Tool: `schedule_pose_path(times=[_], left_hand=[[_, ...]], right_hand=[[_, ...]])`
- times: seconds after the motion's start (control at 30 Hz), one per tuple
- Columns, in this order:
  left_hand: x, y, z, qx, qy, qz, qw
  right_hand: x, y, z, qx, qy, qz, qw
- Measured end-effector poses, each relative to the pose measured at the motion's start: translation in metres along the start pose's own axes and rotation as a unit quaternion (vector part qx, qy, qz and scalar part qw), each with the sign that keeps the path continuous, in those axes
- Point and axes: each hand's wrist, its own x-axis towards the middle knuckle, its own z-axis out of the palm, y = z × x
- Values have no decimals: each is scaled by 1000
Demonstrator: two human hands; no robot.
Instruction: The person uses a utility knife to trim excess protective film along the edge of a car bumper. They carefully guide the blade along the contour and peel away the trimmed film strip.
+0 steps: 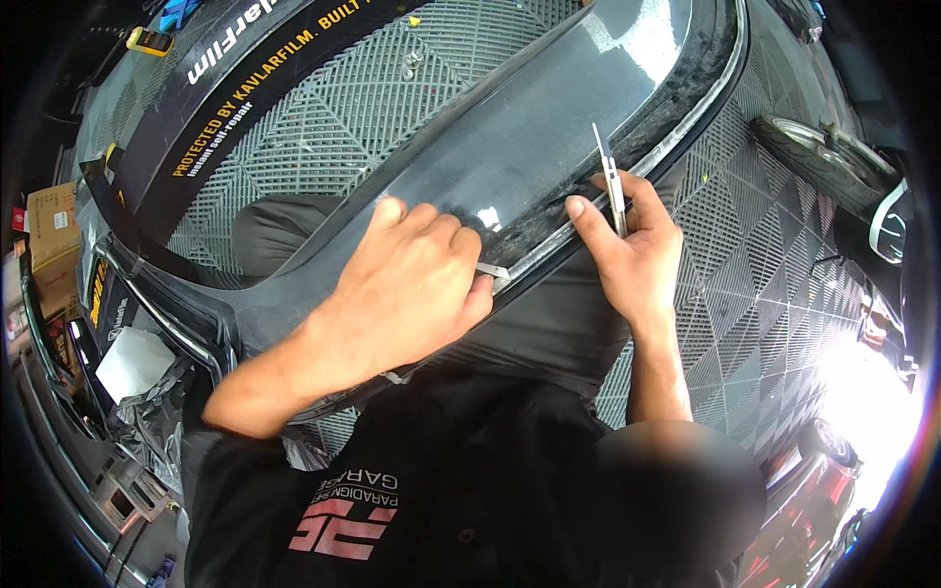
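Across my lap lies a long, dark grey curved panel (470, 162), like a piece of car bodywork, with a pale strip (647, 162) along its near edge. My left hand (417, 265) is closed at that edge, thumb and fingers pinching a small pale strip end (493, 270). Whether that end is torn film or trim, I cannot tell. To its right, my right hand (637, 235) grips a slim metal snap-off knife (615, 191) between thumb and fingers. The knife's dark blade is extended, pointing up and away over the panel without visibly touching it.
Grey slatted floor tiles (745, 323) surround me. A wheel (818, 162) stands at the right. Beyond the panel is a printed black strip (235, 108). A yellow and black tool (150, 41) lies far left, near a cardboard box (54, 230). Crumpled black plastic (157, 416) sits at left.
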Motion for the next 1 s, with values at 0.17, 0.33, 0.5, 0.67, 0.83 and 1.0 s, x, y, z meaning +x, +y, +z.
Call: schedule_pose_path(times=[0.17, 0.33, 0.5, 0.67, 0.83, 1.0], left_hand=[[26, -14, -3, -201, -50, 25, 978], [43, 21, 20, -419, -33, -29, 907], [40, 45, 36, -392, 37, -91, 914], [28, 65, 59, -483, 183, -127, 847], [22, 66, 80, -585, 237, -129, 765], [12, 60, 67, -527, 213, -98, 817]], right_hand=[[23, 10, -11, 35, 47, 44, 997], [56, 22, -42, 80, 74, -9, 994], [73, 32, -49, 90, 62, -40, 993], [43, 21, -82, 38, 5, 10, 999], [-14, 6, -92, -53, -75, 15, 996], [-48, 4, -76, -18, -132, 14, 991]])
